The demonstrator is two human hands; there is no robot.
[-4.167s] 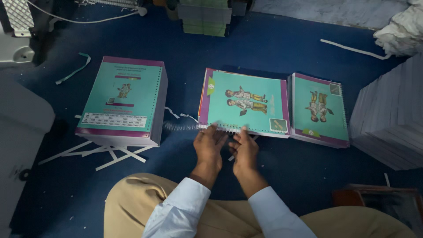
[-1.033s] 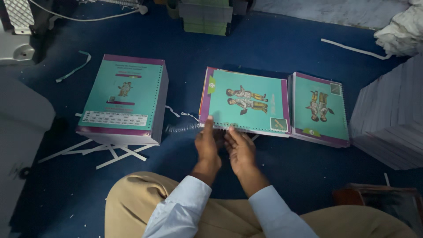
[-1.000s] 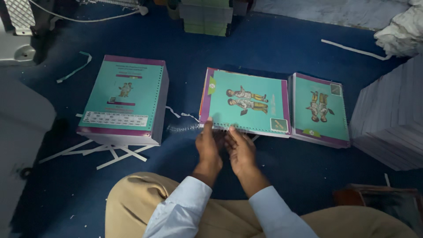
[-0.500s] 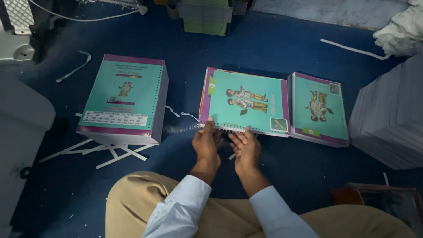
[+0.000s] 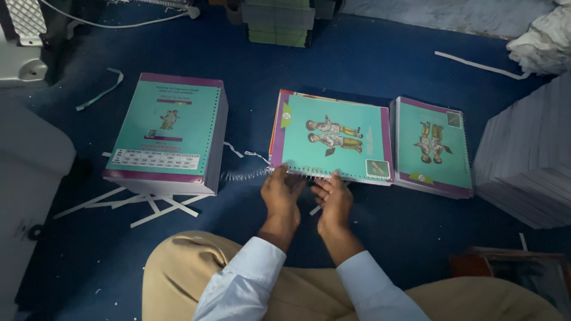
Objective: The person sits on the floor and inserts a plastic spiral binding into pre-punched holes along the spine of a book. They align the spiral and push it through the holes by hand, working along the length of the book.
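**Floor stock: teal booklets, coil binding under your hands**

1. Blue floor [image 5: 369, 65]. It carries everything listed below.
2. Grey-white sheet stack [image 5: 529, 160], at your far right, tall, edges stepped.
3. Tall stack of booklets [image 5: 169, 134], to your left. Teal cover with a purple border, a small figure picture near the top, a pale rectangular label strip along the near edge. It sits on loose white paper strips [image 5: 148, 205].
4. Booklet under work [image 5: 333, 139], straight ahead of you. Teal cover, purple band on its left side, two drawn children in the middle, a small square emblem in the near right corner. An orange and purple edge shows beneath it on the left. Its near edge is punched, with wire loops showing.
5. Bound booklet pile [image 5: 433, 145], just beside item 4 on the right. Same teal and purple cover, turned sideways, a small green square at its far corner.
6. Spiral wire coil [image 5: 245, 175], pale, trailing left from the near left corner of item 4.
7. Your left hand [image 5: 281, 193]: fingers curled on the near edge of item 4, pinching at the coil.
8. Your right hand [image 5: 334, 199]: fingers spread loosely, tips at the same edge; whether they grip the wire cannot be told.
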